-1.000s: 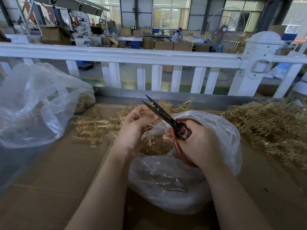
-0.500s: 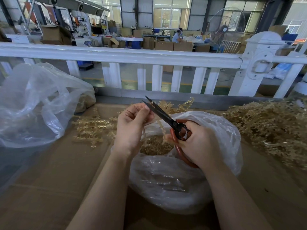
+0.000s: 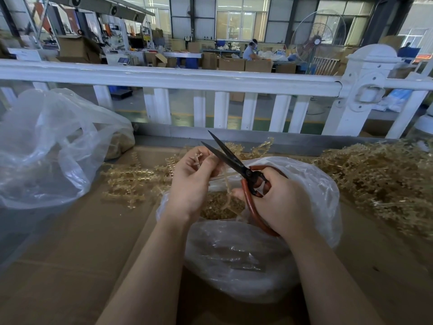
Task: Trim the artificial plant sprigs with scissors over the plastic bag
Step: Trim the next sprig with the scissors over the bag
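Over the plastic bag (image 3: 262, 261) at frame centre, our left hand (image 3: 191, 184) pinches a pale sprig (image 3: 226, 181), its stem dangling down toward the bag mouth. Our right hand (image 3: 278, 202) has its fingers curled through the red handles of the scissors (image 3: 230, 158), so that grip is holding the tool. Blades now stand clearly apart in a narrow V, pointing to upper left, tips just past the left fingers; half a second ago they looked nearly together, a second ago parted again. We read that as one snip done and the blades reopening for the next cut. Left hand has also crept a bit up and left, feeding the stem toward the blades. Chopped bits (image 3: 220, 205) already sit inside the bag, so trimming is well under way. Uncut pile (image 3: 379, 184) lies at right of frame on the tabletop (image 3: 70, 254), more sprigs (image 3: 131, 181) at centre left, so plenty remains. Second clear bag (image 3: 46, 148) at left, white railing (image 3: 187, 76) behind. Whether the stem is between the blades yet, we cannot tell.
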### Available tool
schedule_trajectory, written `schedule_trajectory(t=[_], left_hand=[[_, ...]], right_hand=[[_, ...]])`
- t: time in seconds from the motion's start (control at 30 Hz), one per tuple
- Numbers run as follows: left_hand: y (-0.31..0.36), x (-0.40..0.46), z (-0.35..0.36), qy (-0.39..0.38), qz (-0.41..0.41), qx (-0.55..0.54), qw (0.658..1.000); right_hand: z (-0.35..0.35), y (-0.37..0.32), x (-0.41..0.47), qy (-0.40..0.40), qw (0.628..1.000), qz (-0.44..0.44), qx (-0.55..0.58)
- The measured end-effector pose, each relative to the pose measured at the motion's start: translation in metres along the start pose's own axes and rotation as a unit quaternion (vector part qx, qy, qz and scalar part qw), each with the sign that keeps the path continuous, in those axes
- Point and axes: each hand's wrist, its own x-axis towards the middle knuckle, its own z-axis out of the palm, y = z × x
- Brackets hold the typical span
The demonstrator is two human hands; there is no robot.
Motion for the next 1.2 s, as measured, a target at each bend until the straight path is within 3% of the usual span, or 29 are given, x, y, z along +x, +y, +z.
schedule_trajectory(t=[1.2], left_hand=[[0.0013, -0.0018, 0.0004, -0.03, 0.007, -0.008, 1.0]], right_hand=[[0.0008, -0.0037, -0.002, 0.005, 0.999, 0.0, 0.033]])
